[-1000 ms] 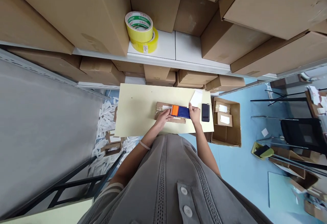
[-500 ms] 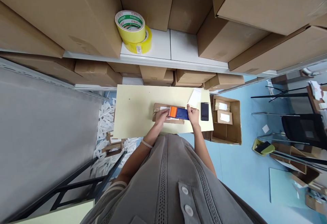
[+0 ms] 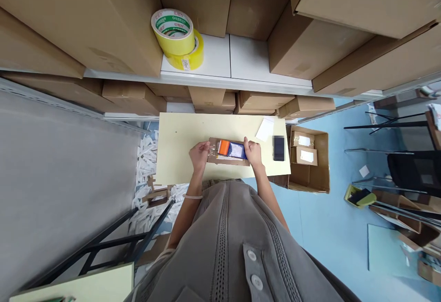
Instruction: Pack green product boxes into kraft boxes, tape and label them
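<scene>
My right hand (image 3: 253, 153) is closed on the blue end of an orange-and-blue tape dispenser (image 3: 224, 147). The dispenser lies over a small cardboard box (image 3: 233, 161) with a white label partly showing. Off the box's left end, my left hand (image 3: 199, 154) is closed in a pinch. A shiny clear strip of tape (image 3: 213, 147) shows between its fingers and the dispenser's orange end. Both hands are above a pale yellow table (image 3: 179, 152).
A black phone (image 3: 279, 148) and white paper (image 3: 265, 129) lie right of my hands. An open carton (image 3: 323, 162) holding small boxes stands off the table's right edge. Tape rolls (image 3: 173, 35) and cartons fill the shelf ahead. White scraps (image 3: 146, 159) cover the floor at left.
My left hand has moved left, away from the dispenser's orange end, and clear tape now shows between them. The dispenser and my right hand have shifted slightly left.
</scene>
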A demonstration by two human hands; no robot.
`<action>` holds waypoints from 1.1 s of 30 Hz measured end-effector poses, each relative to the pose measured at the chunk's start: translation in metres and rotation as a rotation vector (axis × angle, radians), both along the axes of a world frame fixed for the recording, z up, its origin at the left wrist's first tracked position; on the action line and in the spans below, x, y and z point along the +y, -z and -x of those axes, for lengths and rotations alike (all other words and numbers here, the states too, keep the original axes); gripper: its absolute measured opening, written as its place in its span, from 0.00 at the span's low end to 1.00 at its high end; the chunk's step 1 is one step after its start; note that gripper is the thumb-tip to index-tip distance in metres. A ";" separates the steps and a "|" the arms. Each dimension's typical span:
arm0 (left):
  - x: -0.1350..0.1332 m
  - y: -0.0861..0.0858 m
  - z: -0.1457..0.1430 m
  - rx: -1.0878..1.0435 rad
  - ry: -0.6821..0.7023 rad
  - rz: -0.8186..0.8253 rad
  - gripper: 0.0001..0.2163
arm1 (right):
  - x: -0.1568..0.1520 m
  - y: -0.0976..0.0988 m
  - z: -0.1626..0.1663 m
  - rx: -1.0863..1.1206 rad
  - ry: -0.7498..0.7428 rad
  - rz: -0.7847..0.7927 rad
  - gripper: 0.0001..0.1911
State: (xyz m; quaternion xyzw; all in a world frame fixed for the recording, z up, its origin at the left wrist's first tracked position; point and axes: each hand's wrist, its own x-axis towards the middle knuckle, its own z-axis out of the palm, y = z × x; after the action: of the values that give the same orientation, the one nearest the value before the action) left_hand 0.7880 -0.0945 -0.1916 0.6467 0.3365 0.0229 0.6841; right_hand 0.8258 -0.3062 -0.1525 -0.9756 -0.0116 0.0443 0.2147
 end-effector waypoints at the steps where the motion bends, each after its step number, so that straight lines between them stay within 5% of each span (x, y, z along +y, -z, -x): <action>1: 0.006 0.002 0.002 -0.006 -0.018 -0.029 0.09 | 0.004 0.000 0.000 0.003 -0.021 0.015 0.32; 11: 0.021 0.043 0.013 0.120 -0.083 0.035 0.11 | 0.028 -0.001 -0.001 -0.018 -0.137 0.194 0.33; 20: 0.005 0.037 0.014 0.304 0.030 -0.298 0.08 | 0.030 -0.001 -0.002 -0.014 -0.121 0.211 0.34; 33: -0.005 0.062 0.007 0.331 0.030 -0.040 0.10 | 0.043 -0.002 -0.004 0.027 -0.113 0.255 0.31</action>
State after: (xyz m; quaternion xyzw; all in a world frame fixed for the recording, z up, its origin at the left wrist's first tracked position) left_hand 0.7814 -0.0991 -0.2539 0.6601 0.4343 -0.0872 0.6066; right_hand 0.8294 -0.2633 -0.1510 -0.9921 -0.0580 0.0708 0.0861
